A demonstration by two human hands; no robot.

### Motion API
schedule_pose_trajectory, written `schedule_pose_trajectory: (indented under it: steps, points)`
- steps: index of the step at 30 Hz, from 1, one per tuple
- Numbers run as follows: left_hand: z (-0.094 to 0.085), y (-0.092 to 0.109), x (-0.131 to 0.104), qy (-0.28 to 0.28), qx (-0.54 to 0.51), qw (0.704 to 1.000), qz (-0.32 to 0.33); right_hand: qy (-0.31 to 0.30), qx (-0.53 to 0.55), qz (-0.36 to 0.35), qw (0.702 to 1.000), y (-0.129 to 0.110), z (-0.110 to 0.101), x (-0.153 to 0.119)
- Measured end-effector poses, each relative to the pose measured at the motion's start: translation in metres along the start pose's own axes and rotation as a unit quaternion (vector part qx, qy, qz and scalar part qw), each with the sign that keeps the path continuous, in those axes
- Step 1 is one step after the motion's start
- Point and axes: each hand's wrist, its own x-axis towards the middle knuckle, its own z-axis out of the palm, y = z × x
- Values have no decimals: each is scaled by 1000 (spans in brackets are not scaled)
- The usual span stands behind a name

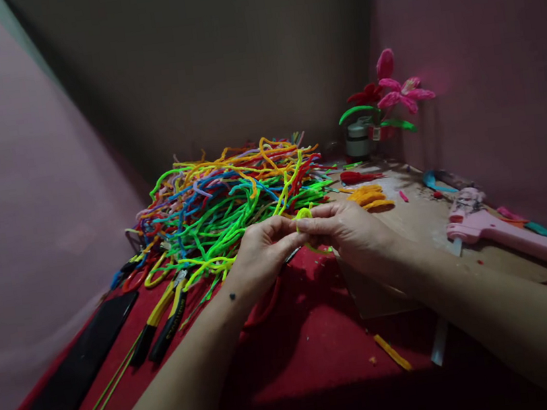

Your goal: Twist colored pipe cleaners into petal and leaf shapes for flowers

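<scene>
Hands at work: left hand [263, 249] and right hand [351, 229] pinch a yellow pipe cleaner [304, 214], mid-bend, beside the coloured pile [223, 198]. Tightening its loop likely needs a steady twist

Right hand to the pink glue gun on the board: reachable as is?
Probably yes. The pink glue gun lies uncovered just right of the right hand, path open, but both hands pinch a yellow-green pipe cleaner.

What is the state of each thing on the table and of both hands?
Left hand: pinching the yellow pipe cleaner.
Right hand: pinching it too.
Yellow pipe cleaner: bent into a loop.
Pipe cleaner pile: tangled.
Pliers: lying flat.
Glue gun: lying on its side.
Pink flower: upright in a pot.
</scene>
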Motion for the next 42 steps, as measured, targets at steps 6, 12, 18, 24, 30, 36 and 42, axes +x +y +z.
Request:
schedule_pose_trajectory:
  steps: [6,12,18,24,30,36,42]
  points:
    - [3,-1,1,-20,19,999,-19,52,-6,-17,998,-2,-4,4]
    - [3,3,-2,-42,-12,998,-47,97,-40,-51,993,-4,0,1]
    - [4,-1,-1,-42,0,999,14,105,-56,-62,991,0,-1,2]
    - [3,-2,0,-29,2,1000,-2,44,-39,-56,997,-4,-4,5]
    - [-1,-3,0,-48,-60,997,-20,77,-243,-130,958,-14,-1,-3]
    - [-4,-7,3,-97,-162,981,-35,87,-369,-302,875,-18,3,-10]
    - [-6,0,0,-66,-129,989,-32,28,-209,-93,973,-22,1,-4]
